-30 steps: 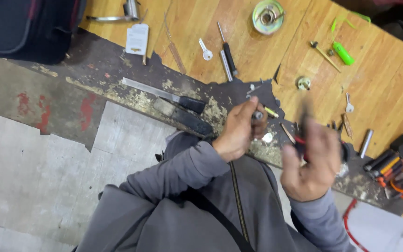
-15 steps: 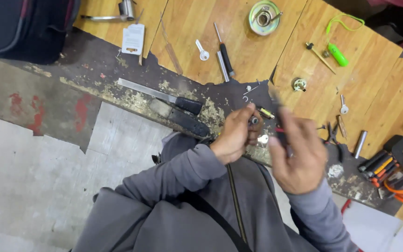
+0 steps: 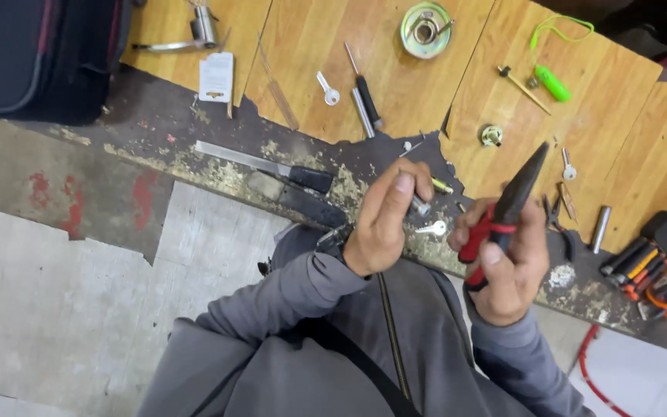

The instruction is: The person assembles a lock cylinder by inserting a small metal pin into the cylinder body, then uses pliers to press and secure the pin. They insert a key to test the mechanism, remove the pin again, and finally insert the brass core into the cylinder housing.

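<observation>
A worn wooden workbench (image 3: 426, 85) fills the upper part of the view, its near edge chipped and dark. At its far left corner sits a dark bag (image 3: 40, 54). On the bench's dark near strip lies a long flat file (image 3: 264, 166) with a black handle. Further back on the bench, a black-handled screwdriver (image 3: 364, 93) lies near a blank silver key (image 3: 326, 86), with a round metal tin (image 3: 426, 29) behind them and a green lanyard tool (image 3: 551, 77) toward the right. A set of orange-and-black screwdrivers (image 3: 650, 266) lies at the bench's right edge.

Over the bench's near edge, the right hand (image 3: 507, 266) is clamped around red-and-black pliers (image 3: 503, 212), nose pointing up and away. The left hand (image 3: 384, 220) is just beside it, apart, fingertips pinching a small metal piece (image 3: 420, 205). A small silver key (image 3: 431, 228) shows between the two hands.
</observation>
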